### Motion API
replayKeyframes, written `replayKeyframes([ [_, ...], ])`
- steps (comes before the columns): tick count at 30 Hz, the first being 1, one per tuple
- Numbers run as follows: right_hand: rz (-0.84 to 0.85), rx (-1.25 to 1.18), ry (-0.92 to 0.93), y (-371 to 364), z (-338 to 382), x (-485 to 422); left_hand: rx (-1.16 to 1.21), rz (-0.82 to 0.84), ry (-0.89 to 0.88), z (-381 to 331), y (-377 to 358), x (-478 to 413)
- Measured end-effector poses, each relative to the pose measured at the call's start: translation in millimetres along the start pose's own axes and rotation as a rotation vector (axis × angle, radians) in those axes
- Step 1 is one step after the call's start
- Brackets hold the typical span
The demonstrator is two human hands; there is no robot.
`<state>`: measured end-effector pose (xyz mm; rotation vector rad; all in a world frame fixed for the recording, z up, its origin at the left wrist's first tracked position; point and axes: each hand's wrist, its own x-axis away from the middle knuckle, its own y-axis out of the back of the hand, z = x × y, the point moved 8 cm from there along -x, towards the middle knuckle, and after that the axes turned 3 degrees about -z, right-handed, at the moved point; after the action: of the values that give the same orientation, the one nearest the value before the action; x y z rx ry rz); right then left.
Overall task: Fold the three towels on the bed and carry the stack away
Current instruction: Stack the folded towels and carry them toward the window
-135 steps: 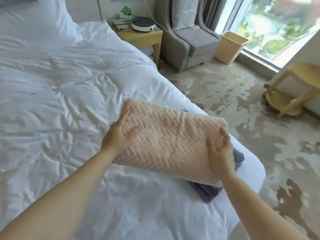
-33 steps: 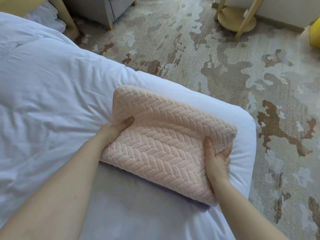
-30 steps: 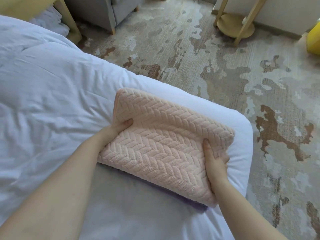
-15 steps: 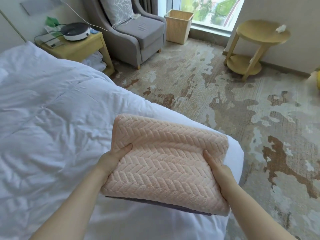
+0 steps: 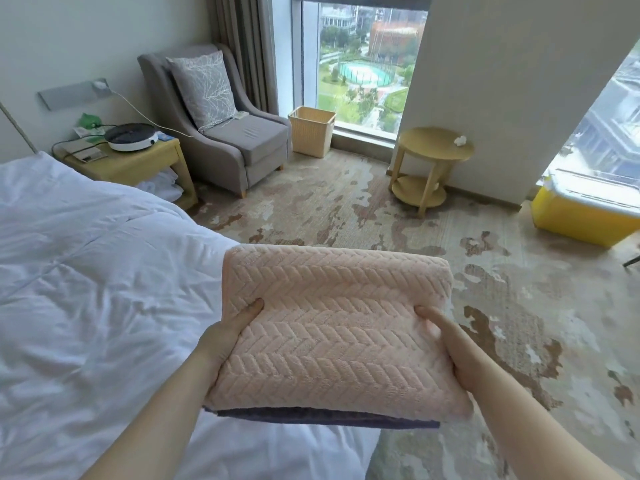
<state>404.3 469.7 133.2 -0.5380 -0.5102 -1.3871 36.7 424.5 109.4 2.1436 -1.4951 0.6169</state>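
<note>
Head view. The person holds a stack of folded towels [image 5: 332,341] in front of the body, lifted off the white bed [image 5: 90,289] and overhanging its corner and the patterned carpet [image 5: 519,306]. A pink herringbone towel [image 5: 336,327] lies on top; a dark grey-purple towel [image 5: 322,415] shows only as a thin edge beneath it at 6 o'clock, and a third towel cannot be made out. The left hand [image 5: 225,334] clasps the stack's 9 o'clock side, thumb pressed onto the pink surface, the other fingers hidden under the pile. The right hand [image 5: 450,344] clasps the 3 o'clock side in the same way, thumb extended along the top, remaining fingers out of sight below. Both forearms run up from the lower frame edge and converge slightly on the stack, wrists nearly straight. In the background, a grey armchair [image 5: 221,133] with a cushion stands at 11 o'clock, a yellow bedside table [image 5: 138,168] at 10 o'clock, a woven bin [image 5: 311,135] at 12 o'clock beside the window, a round side table [image 5: 433,164] at 1 o'clock, and a yellow box [image 5: 585,216] at 2 o'clock.
</note>
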Motion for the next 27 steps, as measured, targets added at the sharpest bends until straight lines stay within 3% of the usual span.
replayKeyframes([
  [10,-0.138,0.131,0.117,131.7,84.2,-50.1,-0.023,-0.064,-0.102,-89.2,-129.5,3.1],
  [18,-0.142,0.124,0.168,243.6,157.6,-103.5,-0.073,-0.025,-0.031,-139.3,-250.6,-41.6],
  [27,-0.131,0.082,0.148,276.8,215.6,-190.2,-0.006,-0.038,-0.101,-213.0,-311.8,-119.0],
])
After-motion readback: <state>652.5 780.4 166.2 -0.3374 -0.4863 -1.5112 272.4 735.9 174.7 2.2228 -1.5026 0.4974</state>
